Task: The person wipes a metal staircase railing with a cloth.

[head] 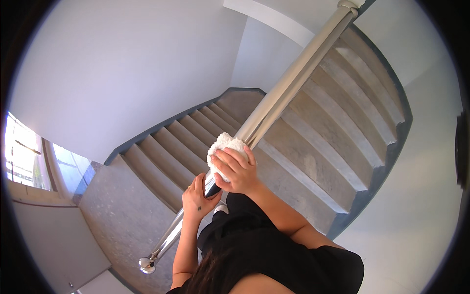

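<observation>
A shiny metal stair handrail (295, 75) runs slantwise past me, from the upper right down to a round ball end (147, 265) at the lower left. My right hand (237, 167) presses a bunched white terry cloth (224, 142) onto the rail, fingers spread over it. The part of the rail beneath the cloth is hidden. Just below the cloth, my left hand (198, 200) grips the rail, with the thumb on one side and the fingers around the other.
Concrete steps (172, 147) descend on the left of the rail, and another flight (319, 147) lies on its right. Dark skirting (394, 147) edges the pale walls (128, 66). A bright window (25, 150) is at far left, above a grey panel (55, 235).
</observation>
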Demonstrator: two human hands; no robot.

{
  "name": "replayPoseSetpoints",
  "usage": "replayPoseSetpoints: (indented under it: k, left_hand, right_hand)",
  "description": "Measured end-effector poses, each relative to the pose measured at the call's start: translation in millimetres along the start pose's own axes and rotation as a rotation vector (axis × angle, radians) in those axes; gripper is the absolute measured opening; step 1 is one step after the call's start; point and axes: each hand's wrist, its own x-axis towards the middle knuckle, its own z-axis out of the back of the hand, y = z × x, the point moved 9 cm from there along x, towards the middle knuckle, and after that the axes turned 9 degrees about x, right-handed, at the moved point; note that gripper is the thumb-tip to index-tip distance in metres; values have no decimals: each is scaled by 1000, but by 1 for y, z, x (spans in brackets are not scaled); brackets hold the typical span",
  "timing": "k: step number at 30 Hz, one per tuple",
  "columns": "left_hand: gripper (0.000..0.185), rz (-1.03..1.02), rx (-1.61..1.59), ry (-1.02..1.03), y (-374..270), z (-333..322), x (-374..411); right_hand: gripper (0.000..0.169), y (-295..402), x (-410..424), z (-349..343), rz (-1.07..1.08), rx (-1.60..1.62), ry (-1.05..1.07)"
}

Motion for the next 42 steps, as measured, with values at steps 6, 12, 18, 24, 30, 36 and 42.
replayPoseSetpoints:
  k: [6,12,18,24,30,36,42]
  left_hand:
    - [64,27,35,34,2,0,-4]
    - [65,55,89,61,-3,0,-2]
    - [74,-42,74,0,-52,-4,39]
    - [77,-144,31,-17,-115,-21,110]
    - [70,-67,81,-51,-134,-29,136]
    - [69,-66,77,-43,-132,-31,136]
    - [67,-9,105,-29,-130,-29,139]
  right_hand:
    - [35,-31,18,17,19,17,14]
    - [32,-98,60,50,-36,-1,-44]
    - [24,-187,114,100,-85,-72,-136]
    - [25,-202,113,104,-183,-53,-241]
    - [34,-178,73,79,-309,43,-259]
    - [33,-147,54,67,-268,107,-207]
    - [33,-162,81,80,-39,44,-164]
